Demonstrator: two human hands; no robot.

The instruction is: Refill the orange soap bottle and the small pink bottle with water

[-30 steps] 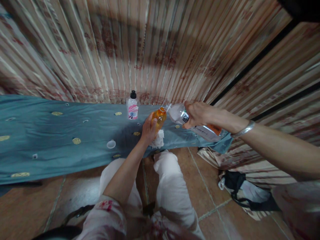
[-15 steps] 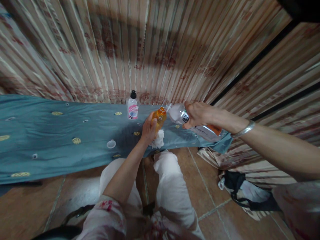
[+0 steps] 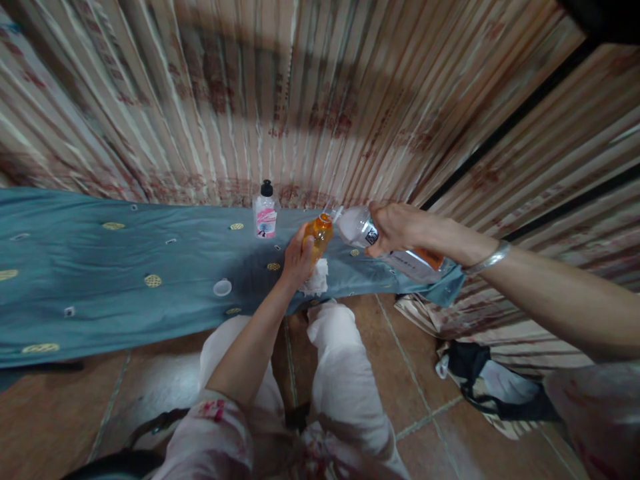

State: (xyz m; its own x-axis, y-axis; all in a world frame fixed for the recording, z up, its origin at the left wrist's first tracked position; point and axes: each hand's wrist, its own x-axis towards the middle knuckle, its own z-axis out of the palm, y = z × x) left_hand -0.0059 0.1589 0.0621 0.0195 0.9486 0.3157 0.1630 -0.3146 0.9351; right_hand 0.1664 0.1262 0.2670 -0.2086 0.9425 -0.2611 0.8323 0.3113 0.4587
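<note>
Nothing moves: our left hand (image 3: 298, 257) grips the upright orange bottle (image 3: 320, 233); our right hand (image 3: 395, 228) tilts the clear bottle (image 3: 357, 228) mouth-to-mouth.

The teal cloth (image 3: 100, 280) (gold-dotted) carries a capped bottle (image 3: 265, 212) and white lid (image 3: 223, 288).

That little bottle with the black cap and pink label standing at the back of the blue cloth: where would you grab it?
Grip the small bottle around its body at the pink label, coming from the front, the person's side. It stands upright and alone on the blue cloth, with the curtain close behind it, so the front and sides are free. The narrow black cap offers less hold.
</note>
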